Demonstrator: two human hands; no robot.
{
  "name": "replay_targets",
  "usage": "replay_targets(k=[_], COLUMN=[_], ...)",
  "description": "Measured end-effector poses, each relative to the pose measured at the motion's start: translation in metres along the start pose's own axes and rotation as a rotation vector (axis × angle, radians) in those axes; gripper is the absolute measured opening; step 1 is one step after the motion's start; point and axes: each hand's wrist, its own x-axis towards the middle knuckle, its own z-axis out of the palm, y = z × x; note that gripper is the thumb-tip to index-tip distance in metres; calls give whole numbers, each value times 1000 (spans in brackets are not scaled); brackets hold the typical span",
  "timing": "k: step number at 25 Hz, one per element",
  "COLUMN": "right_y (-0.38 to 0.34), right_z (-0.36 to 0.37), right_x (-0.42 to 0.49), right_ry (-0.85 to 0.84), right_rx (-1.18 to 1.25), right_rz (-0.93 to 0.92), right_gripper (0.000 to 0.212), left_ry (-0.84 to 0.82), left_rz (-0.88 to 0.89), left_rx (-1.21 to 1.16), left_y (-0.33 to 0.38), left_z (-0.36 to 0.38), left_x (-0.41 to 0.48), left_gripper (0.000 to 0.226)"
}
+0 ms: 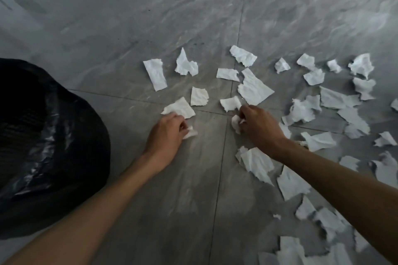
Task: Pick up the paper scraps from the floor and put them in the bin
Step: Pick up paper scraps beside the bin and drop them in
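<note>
The left hand (169, 130) pinches a small scrap (190, 133); the right hand (260, 126) clutches a wad (235, 123). The bin (64, 135) sits at nine o'clock, nearest the left; loose scraps (255, 89) lie on the floor (193, 178) from twelve to five.

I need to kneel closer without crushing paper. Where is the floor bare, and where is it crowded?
Bare floor runs between the forearms, bordered by the bin on the left and paper scraps ahead. The far floor beyond the scraps is bare too. Crowded: everything right of the right hand.
</note>
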Motion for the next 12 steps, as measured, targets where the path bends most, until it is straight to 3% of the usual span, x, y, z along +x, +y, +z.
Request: replay_targets(k=[3,7,12], right_y=[-7,-17,-25], right_z=[-10,-38,-53], right_x=[-2,-18,-39], right_ry=[74,218,133], right_rx=[32,296,678], right_rz=[-14,82,280], right_gripper=[6,11,12], left_ry=[100,-20,-66], left_rz=[-18,-95,-112], left_rx=[101,152,26], left_y=[4,-5,3], left_z=[-6,3,-5], left_x=[31,45,25], left_gripper=[9,11,7])
